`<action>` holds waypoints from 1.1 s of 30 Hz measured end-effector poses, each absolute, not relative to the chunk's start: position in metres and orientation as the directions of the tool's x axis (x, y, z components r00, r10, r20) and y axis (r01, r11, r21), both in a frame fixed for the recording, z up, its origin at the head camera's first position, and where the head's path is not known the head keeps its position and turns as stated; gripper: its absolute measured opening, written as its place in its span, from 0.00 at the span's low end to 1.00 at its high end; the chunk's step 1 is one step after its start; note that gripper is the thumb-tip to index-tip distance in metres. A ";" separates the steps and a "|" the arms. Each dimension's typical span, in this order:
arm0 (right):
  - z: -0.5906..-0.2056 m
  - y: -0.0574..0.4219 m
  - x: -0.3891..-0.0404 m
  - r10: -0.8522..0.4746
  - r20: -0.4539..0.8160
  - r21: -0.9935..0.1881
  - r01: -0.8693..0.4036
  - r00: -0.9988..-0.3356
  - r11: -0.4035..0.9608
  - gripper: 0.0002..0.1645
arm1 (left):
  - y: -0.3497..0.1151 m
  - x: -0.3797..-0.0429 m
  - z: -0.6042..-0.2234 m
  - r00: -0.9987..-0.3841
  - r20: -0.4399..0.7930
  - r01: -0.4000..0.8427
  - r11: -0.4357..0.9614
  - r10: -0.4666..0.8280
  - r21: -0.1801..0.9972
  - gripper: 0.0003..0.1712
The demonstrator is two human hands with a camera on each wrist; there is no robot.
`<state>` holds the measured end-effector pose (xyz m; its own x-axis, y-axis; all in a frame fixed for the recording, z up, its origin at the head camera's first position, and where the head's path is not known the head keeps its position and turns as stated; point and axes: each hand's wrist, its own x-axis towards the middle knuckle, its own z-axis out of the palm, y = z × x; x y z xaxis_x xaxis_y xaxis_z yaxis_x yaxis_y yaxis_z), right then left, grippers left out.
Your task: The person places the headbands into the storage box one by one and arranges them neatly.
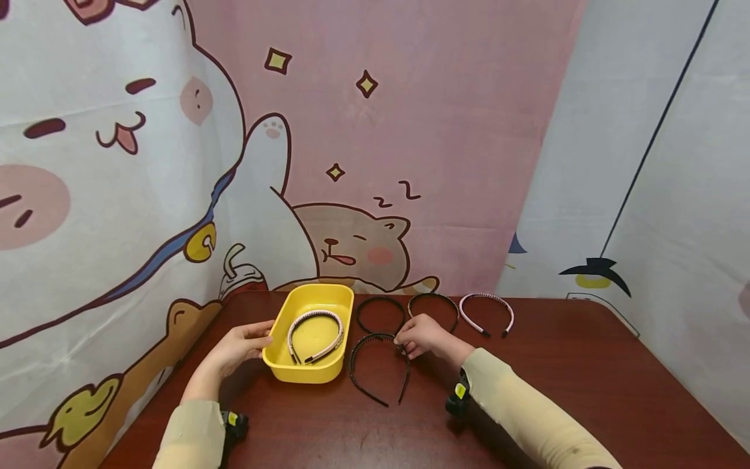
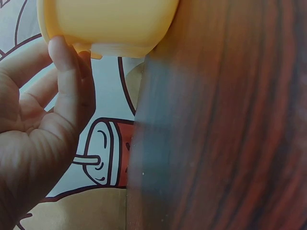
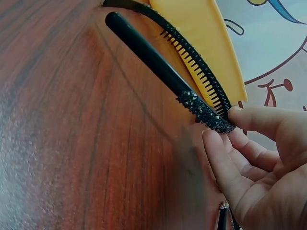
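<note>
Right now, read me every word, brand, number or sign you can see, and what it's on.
"z", smaller: backdrop, above the sleeping animal.
"z", larger: backdrop, right of the first.
Yellow wrist tags: any print too small to read.
Tray, held headband: none legible.

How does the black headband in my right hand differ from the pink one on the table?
The black headband is dark and glittery; the pink headband is pale. Your right hand pinches the black headband, while the pink headband lies untouched on the table. Both are arched with dark ends.
</note>
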<state>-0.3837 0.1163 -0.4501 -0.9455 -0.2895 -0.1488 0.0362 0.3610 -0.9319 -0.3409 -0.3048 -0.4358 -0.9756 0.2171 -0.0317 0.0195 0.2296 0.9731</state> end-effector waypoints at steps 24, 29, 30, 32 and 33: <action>-0.442 0.138 -0.377 -0.302 -0.141 -0.941 0.033 -0.943 0.336 0.14 | -0.303 -0.339 -0.441 -0.968 -0.031 0.024 0.217 0.248 0.976 0.33; -0.437 0.139 -0.380 -0.301 -0.135 -0.949 0.035 -0.944 0.315 0.15 | -0.303 -0.340 -0.440 -0.971 -0.023 0.031 0.219 0.237 0.975 0.33; -0.436 0.139 -0.380 -0.304 -0.135 -0.948 0.035 -0.943 0.315 0.15 | -0.304 -0.340 -0.439 -0.973 -0.028 0.024 0.221 0.230 0.975 0.33; -0.434 0.139 -0.381 -0.308 -0.141 -0.948 0.040 -0.941 0.315 0.15 | -0.304 -0.340 -0.439 -0.975 -0.037 0.012 0.222 0.218 0.975 0.33; -0.434 0.140 -0.381 -0.309 -0.144 -0.948 0.042 -0.940 0.315 0.15 | -0.305 -0.340 -0.439 -0.975 -0.040 0.011 0.226 0.220 0.974 0.33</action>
<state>-0.3810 0.1396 -0.4336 -0.9401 -0.3090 -0.1438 0.0417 0.3146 -0.9483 -0.3399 -0.3045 -0.4391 -0.9747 0.2198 -0.0398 0.0112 0.2259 0.9741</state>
